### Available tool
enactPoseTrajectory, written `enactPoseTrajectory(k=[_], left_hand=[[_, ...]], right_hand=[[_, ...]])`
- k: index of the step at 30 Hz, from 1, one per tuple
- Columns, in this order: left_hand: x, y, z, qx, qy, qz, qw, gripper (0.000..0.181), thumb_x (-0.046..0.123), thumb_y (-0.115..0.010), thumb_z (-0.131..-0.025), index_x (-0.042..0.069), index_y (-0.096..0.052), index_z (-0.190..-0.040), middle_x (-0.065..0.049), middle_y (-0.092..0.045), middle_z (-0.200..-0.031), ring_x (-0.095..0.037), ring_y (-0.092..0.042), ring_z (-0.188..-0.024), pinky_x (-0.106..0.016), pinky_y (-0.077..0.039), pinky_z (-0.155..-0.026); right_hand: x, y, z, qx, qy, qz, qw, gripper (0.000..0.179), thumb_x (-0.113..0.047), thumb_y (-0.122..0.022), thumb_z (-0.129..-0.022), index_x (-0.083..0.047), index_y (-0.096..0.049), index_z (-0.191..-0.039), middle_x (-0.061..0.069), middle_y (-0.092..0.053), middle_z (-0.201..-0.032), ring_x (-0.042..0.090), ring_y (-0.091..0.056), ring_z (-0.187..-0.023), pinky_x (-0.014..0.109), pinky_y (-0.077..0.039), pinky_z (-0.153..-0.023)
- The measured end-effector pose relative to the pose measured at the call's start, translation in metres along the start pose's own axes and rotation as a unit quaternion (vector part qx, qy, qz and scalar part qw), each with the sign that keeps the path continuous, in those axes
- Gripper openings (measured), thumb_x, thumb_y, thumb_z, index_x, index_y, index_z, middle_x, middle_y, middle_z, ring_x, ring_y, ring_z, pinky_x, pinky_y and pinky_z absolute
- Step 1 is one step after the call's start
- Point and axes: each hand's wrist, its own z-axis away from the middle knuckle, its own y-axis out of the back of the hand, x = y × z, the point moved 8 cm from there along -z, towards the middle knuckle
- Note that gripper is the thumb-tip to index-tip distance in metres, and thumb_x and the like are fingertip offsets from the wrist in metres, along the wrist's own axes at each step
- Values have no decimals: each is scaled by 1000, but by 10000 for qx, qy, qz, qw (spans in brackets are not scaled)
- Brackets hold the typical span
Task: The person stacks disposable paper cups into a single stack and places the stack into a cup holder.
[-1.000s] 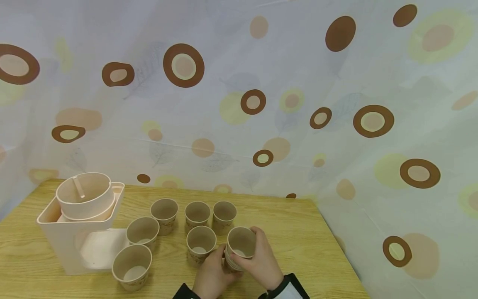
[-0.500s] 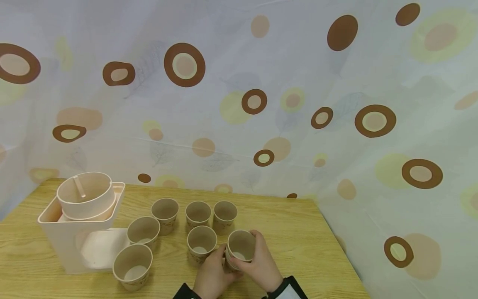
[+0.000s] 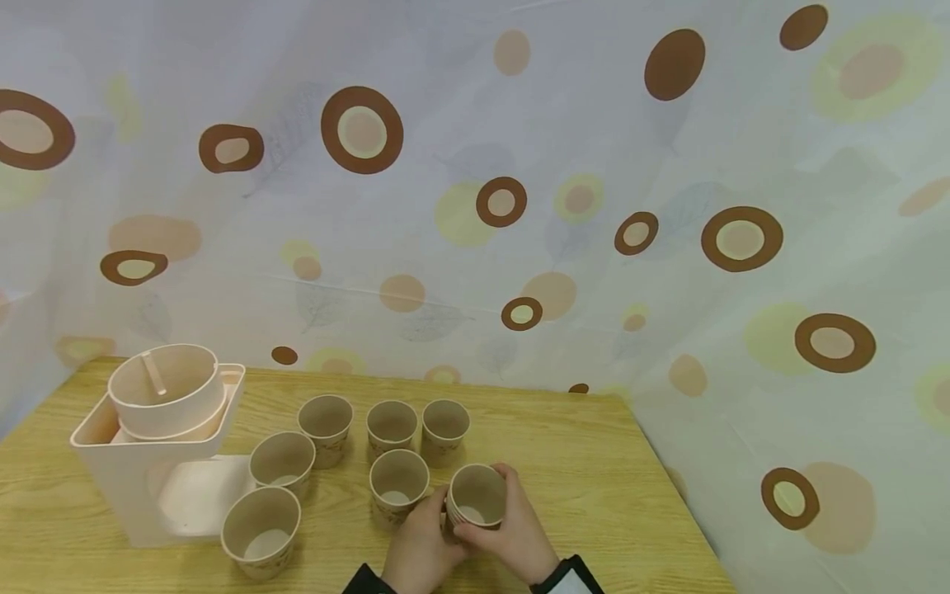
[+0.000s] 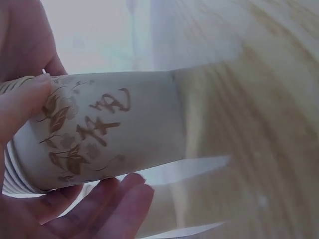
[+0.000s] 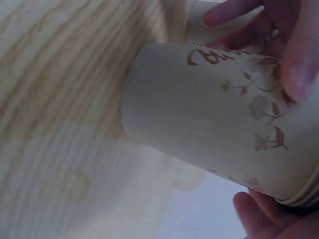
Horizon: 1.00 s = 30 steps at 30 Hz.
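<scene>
Both hands are on a stack of nested paper cups (image 3: 477, 491) at the front middle of the table. My left hand (image 3: 421, 546) grips the stack low on its left side. Around the upper rim curls my right hand (image 3: 518, 528), thumb in front and fingers at the far side. In the left wrist view, the stack (image 4: 134, 127) shows brown flower print and brown characters, with several rims packed together at the left. The right wrist view shows the plain lower part of the stack (image 5: 174, 99) near the wood. Just left of the hands stands a single paper cup (image 3: 399, 483).
Two cups (image 3: 392, 425) (image 3: 445, 425) stand behind the stack. Farther left, three more cups (image 3: 325, 421) (image 3: 282, 462) (image 3: 261, 532) form a slanting line beside a pale plastic dispenser-like unit (image 3: 148, 478) with a round tub (image 3: 166, 396) on top. A patterned sheet (image 3: 445, 247) hangs behind the wooden table (image 3: 594, 478).
The top rim has moved down and slightly toward me with my right hand, and the rims beneath it look closer together. My left hand stays almost in place; the other cups stand unmoved.
</scene>
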Motion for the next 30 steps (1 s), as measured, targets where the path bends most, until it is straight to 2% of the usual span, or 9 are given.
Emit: enactPoseTrajectory(k=[5,9,11,13,16,18,20,24,30], left_hand=[[6,8,1,-323,172,61,9993,61,23,-79,-72,-6,-53,-119,-20,-62,-109,-37,-61,-98,-49,-52,-79],[19,34,5,-252,391,-136,9988,46,22,-79,-72,-4,-61,-105,-15,-66,-96,-31,-63,-86,-42,-53,-69],[28,52,9,106,405,-415,9983,37,21,-79,-72,2,-63,-99,-7,-66,-88,-20,-62,-76,-32,-51,-63],[36,69,12,666,276,-739,9947,35,21,-81,-70,6,-63,-97,-1,-63,-85,-13,-57,-74,-27,-48,-59],[40,87,15,1529,5,-1273,9800,47,26,-84,-66,6,-61,-102,-4,-61,-91,-17,-57,-80,-28,-49,-63],[35,91,14,1871,-89,-1530,9703,59,30,-85,-63,2,-58,-108,-10,-59,-99,-25,-56,-90,-36,-51,-70],[29,92,12,2002,-79,-1709,9647,68,33,-86,-61,-2,-57,-112,-17,-58,-104,-31,-55,-95,-42,-51,-75],[17,88,9,2003,28,-1899,9612,78,36,-87,-57,-7,-55,-113,-24,-57,-108,-38,-54,-101,-49,-50,-79],[4,84,5,2000,264,-1977,9593,82,34,-89,-55,-8,-53,-116,-26,-56,-110,-41,-53,-102,-53,-49,-78]], right_hand=[[4,0,2,236,107,-97,9996,82,-24,-83,-70,4,-34,-130,19,-55,-118,29,-55,-104,33,-48,-81],[6,-1,2,248,141,-123,9995,81,-24,-82,-71,2,-34,-130,20,-55,-118,29,-55,-104,32,-49,-79],[6,-1,2,224,140,-139,9996,81,-25,-81,-71,3,-33,-131,21,-54,-119,30,-56,-104,32,-50,-79],[5,-1,2,219,136,-149,9996,82,-26,-81,-72,3,-32,-131,21,-54,-119,30,-56,-105,32,-50,-79],[5,0,3,238,121,-146,9995,83,-26,-81,-72,4,-32,-132,20,-55,-119,30,-56,-105,31,-50,-79],[5,0,3,252,115,-115,9995,84,-26,-81,-71,5,-32,-132,21,-55,-119,30,-56,-105,31,-51,-79],[5,0,3,232,105,-122,9996,85,-26,-81,-72,5,-31,-133,21,-55,-120,31,-56,-105,32,-51,-79],[5,-1,3,150,92,-250,9995,85,-25,-81,-72,5,-30,-134,21,-54,-121,31,-56,-106,33,-51,-80],[4,-2,2,74,59,-419,9991,84,-23,-80,-73,3,-29,-134,21,-54,-123,30,-55,-107,33,-50,-81]])
